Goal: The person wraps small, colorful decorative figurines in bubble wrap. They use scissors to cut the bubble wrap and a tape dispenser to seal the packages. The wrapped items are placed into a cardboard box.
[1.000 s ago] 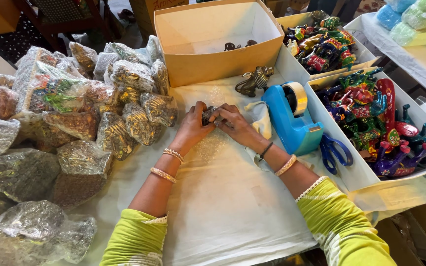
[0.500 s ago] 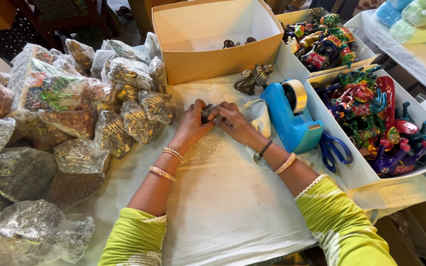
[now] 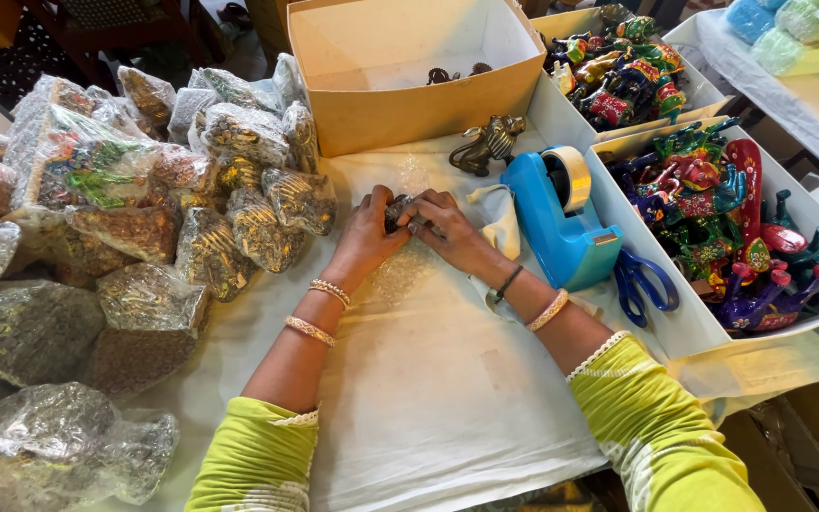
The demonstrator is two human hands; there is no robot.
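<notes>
At the middle of the white sheet [image 3: 447,398], my left hand [image 3: 364,237] and right hand [image 3: 452,232] met around a small dark figurine [image 3: 397,210] — fingers of both curled closed on it, bubble wrap [image 3: 400,270] under and partly around it. Just right of my right hand stood the blue tape dispenser [image 3: 561,223], scissors [image 3: 642,280] beside it. A brass lion [image 3: 487,144] stood beyond, before the cardboard box [image 3: 409,104]. Wrapped bundles [image 3: 191,209] lay piled to the left.
</notes>
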